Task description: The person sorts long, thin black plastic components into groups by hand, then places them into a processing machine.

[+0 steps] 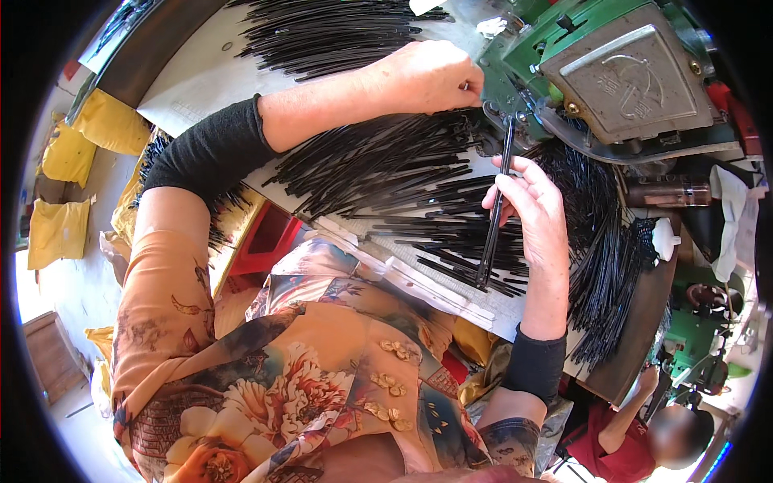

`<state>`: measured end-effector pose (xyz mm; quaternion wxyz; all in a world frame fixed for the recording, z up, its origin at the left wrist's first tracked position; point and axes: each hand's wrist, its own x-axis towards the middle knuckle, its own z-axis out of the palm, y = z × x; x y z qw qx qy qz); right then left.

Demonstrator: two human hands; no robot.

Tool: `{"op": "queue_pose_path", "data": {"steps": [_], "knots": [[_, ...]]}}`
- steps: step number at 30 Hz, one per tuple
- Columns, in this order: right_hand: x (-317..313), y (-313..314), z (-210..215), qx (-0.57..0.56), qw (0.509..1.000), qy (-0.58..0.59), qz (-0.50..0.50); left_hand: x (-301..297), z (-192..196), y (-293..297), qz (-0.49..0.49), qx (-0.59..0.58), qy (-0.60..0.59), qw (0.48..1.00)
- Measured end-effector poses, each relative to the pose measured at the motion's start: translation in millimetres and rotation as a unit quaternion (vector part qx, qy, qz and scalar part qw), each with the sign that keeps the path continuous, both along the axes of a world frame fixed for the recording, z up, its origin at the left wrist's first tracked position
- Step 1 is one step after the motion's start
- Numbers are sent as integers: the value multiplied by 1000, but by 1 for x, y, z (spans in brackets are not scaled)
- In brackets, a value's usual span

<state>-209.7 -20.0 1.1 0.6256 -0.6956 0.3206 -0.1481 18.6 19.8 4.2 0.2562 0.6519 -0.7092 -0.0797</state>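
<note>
My right hand (527, 197) pinches a thin black metal rod (497, 213), which resembles an umbrella rib and may be more than one lying together. Its upper end reaches the working head (515, 119) of a green machine (527, 60); the lower end hangs over the table. My left hand (439, 76) is closed beside the machine's left side, knuckles up. What its fingers hold, if anything, is hidden. Beneath my left forearm lies a spread heap of similar black rods (378, 165).
More black rods (330, 32) are piled at the back. A dense bundle (604, 266) drapes along the right side. A metal cover (632, 72) fronts the machine. Yellow sacks (109, 121) stand at far left. Another person in red (604, 435) sits at lower right near another green machine (688, 322).
</note>
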Motion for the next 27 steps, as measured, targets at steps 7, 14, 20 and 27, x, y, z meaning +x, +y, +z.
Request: {"op": "queue_pose_path", "data": {"steps": [7, 14, 20, 27], "knots": [[2, 1, -2, 13, 1000, -19, -6, -12, -29, -24, -46, -65, 199, 977], [1, 0, -3, 15, 999, -23, -19, -16, -19, -15, -57, 97, 473, 874], [2, 0, -4, 10, 999, -21, -23, -24, -20, -11, -71, 109, 514, 848], [1, 0, -4, 9, 999, -20, -27, -24, -18, -10, -79, 95, 525, 842]]}}
